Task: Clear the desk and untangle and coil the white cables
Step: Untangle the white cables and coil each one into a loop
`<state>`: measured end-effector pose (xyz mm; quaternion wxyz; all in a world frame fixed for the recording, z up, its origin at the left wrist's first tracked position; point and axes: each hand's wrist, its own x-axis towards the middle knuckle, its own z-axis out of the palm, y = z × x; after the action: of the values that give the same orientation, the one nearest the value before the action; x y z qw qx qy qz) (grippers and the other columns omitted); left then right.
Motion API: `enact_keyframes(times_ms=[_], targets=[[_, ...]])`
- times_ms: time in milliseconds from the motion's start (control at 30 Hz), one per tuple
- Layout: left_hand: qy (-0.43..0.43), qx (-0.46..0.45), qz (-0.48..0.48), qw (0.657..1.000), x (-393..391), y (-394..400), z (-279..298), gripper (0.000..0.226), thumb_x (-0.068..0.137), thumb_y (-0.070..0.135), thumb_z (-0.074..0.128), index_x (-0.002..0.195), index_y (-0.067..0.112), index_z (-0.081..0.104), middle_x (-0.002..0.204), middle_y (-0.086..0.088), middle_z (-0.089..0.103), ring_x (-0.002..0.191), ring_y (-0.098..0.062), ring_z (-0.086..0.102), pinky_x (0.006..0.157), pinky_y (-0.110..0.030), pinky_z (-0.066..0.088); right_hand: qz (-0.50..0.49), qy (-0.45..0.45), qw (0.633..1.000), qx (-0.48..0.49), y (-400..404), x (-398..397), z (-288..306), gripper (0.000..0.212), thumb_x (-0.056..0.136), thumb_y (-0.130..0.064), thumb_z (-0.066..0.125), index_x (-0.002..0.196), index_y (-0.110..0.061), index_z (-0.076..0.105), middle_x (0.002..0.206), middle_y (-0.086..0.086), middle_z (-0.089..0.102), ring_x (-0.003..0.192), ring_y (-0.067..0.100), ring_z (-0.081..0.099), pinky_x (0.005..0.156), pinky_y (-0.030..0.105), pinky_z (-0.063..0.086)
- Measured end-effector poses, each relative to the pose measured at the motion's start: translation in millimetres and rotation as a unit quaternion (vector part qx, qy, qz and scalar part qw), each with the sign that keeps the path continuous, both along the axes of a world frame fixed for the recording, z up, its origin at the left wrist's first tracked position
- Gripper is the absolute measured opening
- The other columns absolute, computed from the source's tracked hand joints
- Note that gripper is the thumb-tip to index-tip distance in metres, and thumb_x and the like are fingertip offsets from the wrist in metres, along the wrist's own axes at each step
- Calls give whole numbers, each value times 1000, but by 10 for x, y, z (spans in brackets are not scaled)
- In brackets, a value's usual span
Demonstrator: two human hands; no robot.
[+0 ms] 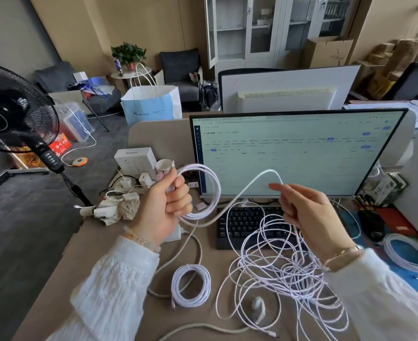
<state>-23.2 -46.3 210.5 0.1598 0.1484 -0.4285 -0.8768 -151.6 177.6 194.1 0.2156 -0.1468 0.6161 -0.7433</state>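
Note:
My left hand (pixel 168 205) grips a few loops of white cable (pixel 208 193), held up in front of the monitor. From those loops the cable arches over to my right hand (pixel 308 212), which pinches it with curled fingers. Below my right hand a tangled heap of white cable (pixel 284 271) spreads over the desk (pixel 99 244) and the keyboard's front edge. A finished white coil (pixel 190 285) lies on the desk near my left forearm. Another white coil (pixel 410 254) rests on the blue mat at the right.
A monitor (pixel 296 153) stands behind a black keyboard (pixel 247 222). A power strip with chargers (pixel 129 183), a white box (pixel 135 161) and crumpled paper (pixel 119 210) crowd the desk's left rear. A black fan (pixel 13 114) stands left of the desk. A thick grey cable (pixel 193 244) crosses the desk.

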Motion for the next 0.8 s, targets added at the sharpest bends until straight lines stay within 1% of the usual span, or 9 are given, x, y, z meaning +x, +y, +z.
enact_keyframes(times_ms=[67, 200, 333, 433, 533, 600, 700, 767, 800], targets=[[-5, -10, -21, 1000, -15, 107, -27, 40, 99, 33, 41, 63, 16, 44, 46, 8, 22, 34, -4, 21, 36, -18, 21, 20, 20, 1000, -8, -83, 124, 74, 17, 94, -5, 54, 102, -1, 69, 60, 2, 41, 50, 10, 33, 42, 18, 27], [-11, -65, 0, 998, -101, 351, -83, 40, 103, 30, 37, 67, 12, 41, 48, 2, 30, 41, -11, 31, 44, -21, 35, 57, 104, 993, 14, -241, 416, 35, 9, 88, -9, 64, 84, -1, 62, 59, 6, 59, 46, 16, 49, 42, 23, 45], [-36, -159, 73, 984, -207, 535, -265, 41, 100, 38, 45, 69, 12, 53, 63, -6, 52, 60, -20, 49, 68, -33, 42, 73, 133, 988, 15, -438, 671, -70, 11, 86, -6, 68, 77, -2, 64, 58, 5, 64, 42, 11, 53, 43, 21, 44], [-76, -135, 91, 984, -262, 648, -348, 43, 91, 47, 56, 57, 21, 55, 69, -2, 58, 67, -22, 55, 78, -40, 43, 77, 120, 990, 13, -543, 747, -167, 18, 85, -7, 70, 68, -6, 64, 52, 2, 63, 39, 9, 53, 42, 19, 42], [-78, -38, 41, 995, -246, 698, -362, 47, 93, 46, 54, 55, 19, 47, 71, -5, 56, 65, -23, 57, 73, -37, 44, 70, 61, 995, 35, -523, 716, -187, 24, 83, -13, 73, 65, 2, 67, 54, 9, 64, 45, 15, 54, 46, 23, 43], [-72, -15, 17, 997, -216, 717, -353, 47, 90, 47, 53, 54, 18, 43, 70, -5, 57, 68, -23, 58, 74, -36, 45, 73, -6, 997, 37, -478, 692, -162, 31, 80, -20, 75, 68, 8, 68, 59, 20, 64, 47, 21, 55, 46, 25, 45], [-51, 45, 23, 997, -225, 772, -291, 48, 92, 45, 48, 55, 17, 37, 55, -2, 44, 55, -15, 51, 62, -27, 47, 108, -81, 991, 3, -426, 689, -108, 32, 78, -19, 73, 77, 13, 68, 68, 27, 66, 49, 26, 60, 48, 30, 53], [-42, 56, 59, 996, -254, 752, -286, 49, 99, 43, 42, 58, 18, 34, 49, 2, 34, 46, -12, 41, 49, -22, 44, 124, -107, 986, -29, -379, 697, -92, 27, 87, -12, 63, 86, 15, 67, 81, 30, 69, 66, 33, 68, 65, 38, 59], [-38, 46, 73, 996, -262, 731, -279, 49, 101, 43, 40, 58, 18, 34, 49, 3, 31, 45, -11, 37, 48, -21, 42, 116, -97, 988, -35, -341, 695, -101, 28, 92, -14, 58, 88, 12, 68, 87, 28, 70, 77, 36, 70, 74, 40, 59]])
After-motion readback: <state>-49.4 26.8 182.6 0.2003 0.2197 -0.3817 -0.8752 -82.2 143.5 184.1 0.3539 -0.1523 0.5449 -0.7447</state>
